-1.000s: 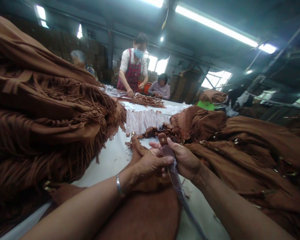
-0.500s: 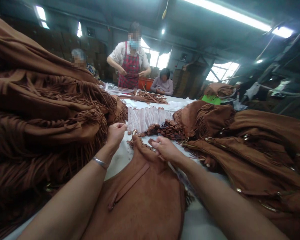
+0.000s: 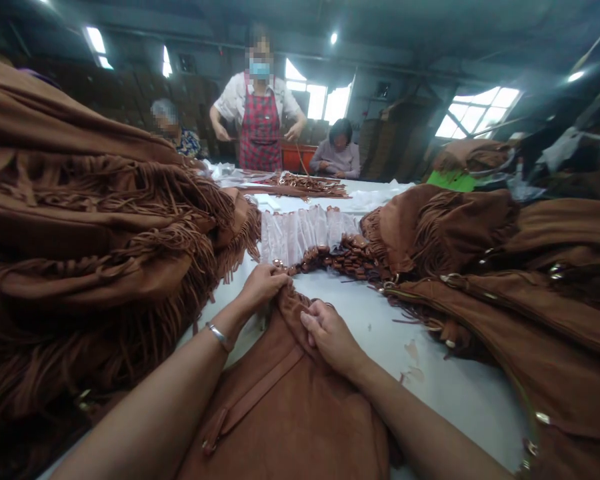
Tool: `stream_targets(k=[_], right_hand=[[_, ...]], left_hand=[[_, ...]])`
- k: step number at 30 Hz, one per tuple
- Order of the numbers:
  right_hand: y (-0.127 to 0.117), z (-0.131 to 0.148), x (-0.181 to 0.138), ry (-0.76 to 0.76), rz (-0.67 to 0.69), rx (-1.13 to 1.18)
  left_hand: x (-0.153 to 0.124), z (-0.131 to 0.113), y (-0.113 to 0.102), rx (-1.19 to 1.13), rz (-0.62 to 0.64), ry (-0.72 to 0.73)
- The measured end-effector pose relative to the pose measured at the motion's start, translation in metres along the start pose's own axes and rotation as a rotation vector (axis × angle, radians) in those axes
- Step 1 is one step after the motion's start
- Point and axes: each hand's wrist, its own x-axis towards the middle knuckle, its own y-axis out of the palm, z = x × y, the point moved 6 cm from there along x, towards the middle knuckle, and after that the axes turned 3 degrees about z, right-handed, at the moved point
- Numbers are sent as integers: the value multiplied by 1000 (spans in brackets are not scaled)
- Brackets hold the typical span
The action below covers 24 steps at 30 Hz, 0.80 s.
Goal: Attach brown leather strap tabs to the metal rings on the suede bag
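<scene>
A brown suede-like bag (image 3: 305,420) lies in front of me, its narrow top end pointing away. My left hand (image 3: 263,288) is closed at the tip of that end, with thumb and fingers pinched together. Just to the right, my right hand (image 3: 330,333) is closed on the gathered edge of the bag, thumb on top. Across the bag's face runs a thin brown strap (image 3: 260,392) with a small metal fitting at its lower end. Beyond my hands lies a row of wrapped white strips (image 3: 300,233) with brown metal-fitted ends.
Fringed brown bags are piled high at left (image 3: 105,220), and more zippered brown bags (image 3: 470,313) lie at right. Brown straps (image 3: 300,185) lie further along the white table (image 3: 430,393). A masked person in a checked apron (image 3: 260,130) stands beyond; two others sit nearby.
My left hand has moved right and down onto the bag's top end. My right hand has moved slightly down and closed on its edge. The view has shifted a little.
</scene>
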Motion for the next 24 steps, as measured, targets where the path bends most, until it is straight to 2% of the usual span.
stream_targets(k=[3, 6, 10, 12, 15, 24], right_hand=[[-4, -5, -4, 65, 10, 301], [-17, -7, -7, 175, -8, 601], [-39, 3, -9, 206, 25, 852], [-45, 9, -11, 206, 38, 902], [-47, 15, -14, 197, 36, 926], [-43, 23, -13, 162, 77, 995]], left_hand=[[-12, -15, 8, -147, 116, 90], [-27, -23, 16, -328, 276, 131], [-42, -27, 26, -741, 532, 74], [-47, -29, 32, -862, 638, 22], [-53, -32, 41, -927, 770, -27], [-54, -34, 50, -1026, 873, -28]])
